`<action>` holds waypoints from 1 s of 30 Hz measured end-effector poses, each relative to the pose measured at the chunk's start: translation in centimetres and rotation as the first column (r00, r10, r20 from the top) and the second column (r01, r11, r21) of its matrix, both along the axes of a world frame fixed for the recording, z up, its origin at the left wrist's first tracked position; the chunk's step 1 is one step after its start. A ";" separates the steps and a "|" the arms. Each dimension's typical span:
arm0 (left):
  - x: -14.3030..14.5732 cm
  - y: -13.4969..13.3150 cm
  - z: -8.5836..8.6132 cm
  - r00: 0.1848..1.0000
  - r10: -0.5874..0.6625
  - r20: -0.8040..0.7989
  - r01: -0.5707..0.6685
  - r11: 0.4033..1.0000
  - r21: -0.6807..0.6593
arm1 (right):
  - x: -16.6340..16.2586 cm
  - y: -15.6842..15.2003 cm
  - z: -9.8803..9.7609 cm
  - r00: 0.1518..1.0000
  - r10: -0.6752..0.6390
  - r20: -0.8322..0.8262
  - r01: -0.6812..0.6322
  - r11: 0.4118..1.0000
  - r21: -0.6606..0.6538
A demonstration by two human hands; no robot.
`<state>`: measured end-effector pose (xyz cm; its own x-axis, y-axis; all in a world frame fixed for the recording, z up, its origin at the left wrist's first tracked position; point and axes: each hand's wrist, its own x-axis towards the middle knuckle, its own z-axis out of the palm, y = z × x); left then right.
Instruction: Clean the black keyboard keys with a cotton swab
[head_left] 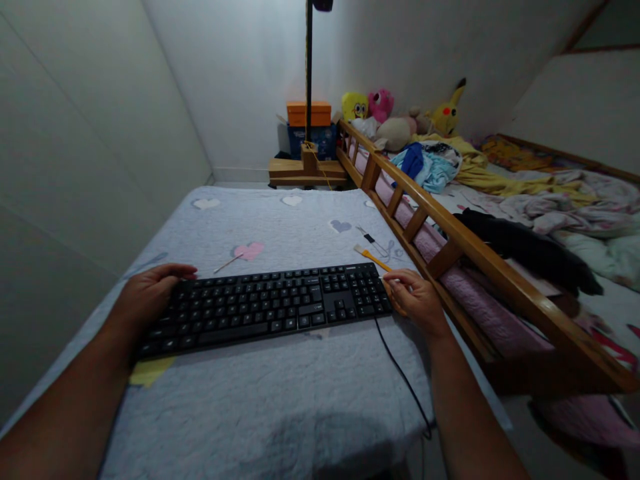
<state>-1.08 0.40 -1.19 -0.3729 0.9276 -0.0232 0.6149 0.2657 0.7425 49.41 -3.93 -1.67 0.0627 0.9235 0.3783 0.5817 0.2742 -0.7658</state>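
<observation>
A black keyboard (280,303) lies on the cloth-covered surface, slanting slightly, its left end nearer me. My left hand (150,293) is wrapped round the keyboard's left end, the thumb at its edge. Beside the number pad, my right hand (413,300) pinches a thin white stick that looks like a cotton swab (382,278), its tip at the keyboard's right edge. Another cotton swab (228,263) rests on the cloth beyond the keyboard. Just past the right fingers is a brush with a yellow handle (375,259). Farther off lies a thin wire tool with a black middle (369,238).
A black cable (400,370) runs from under the keyboard toward me. Along the right stands a wooden rail (440,230), with a bed of clothes and plush toys (355,107) behind it. An orange box (309,113) and dark pole (309,67) stand at the far end; a pale wall is on the left.
</observation>
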 end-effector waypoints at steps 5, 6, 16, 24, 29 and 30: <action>0.0 0.0 0.0 1.000 -0.012 0.002 0.012 1.000 0.012 | 0.0 0.0 0.0 1.000 -0.019 0.002 0.019 1.000 0.003; -0.1 0.0 -0.1 1.000 -0.013 0.003 0.013 1.000 0.013 | 0.1 0.0 0.1 1.000 -0.022 0.003 0.022 1.000 0.003; 0.1 -0.1 0.1 1.000 -0.003 0.011 0.003 1.000 -0.004 | 0.0 0.1 -0.1 0.999 -0.046 0.007 0.046 0.999 0.015; 0.0 0.0 -0.1 1.000 -0.007 -0.002 0.007 1.000 -0.008 | -0.2 0.2 -0.3 0.999 -0.017 0.035 0.015 0.997 0.082; 0.0 -0.1 -0.1 1.000 -0.003 -0.001 0.003 1.000 -0.007 | 0.1 0.0 -0.3 0.999 0.021 0.040 -0.023 0.998 0.064; -0.1 -0.1 0.0 1.000 -0.007 -0.001 0.007 1.000 -0.004 | 0.1 0.1 -0.3 0.999 0.032 0.037 -0.034 0.998 0.059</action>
<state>-1.15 0.33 -1.23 -0.3668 0.9299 -0.0266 0.6178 0.2648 0.7404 49.52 -3.88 -1.95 0.0175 0.9008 0.4339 0.5987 0.3381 -0.7261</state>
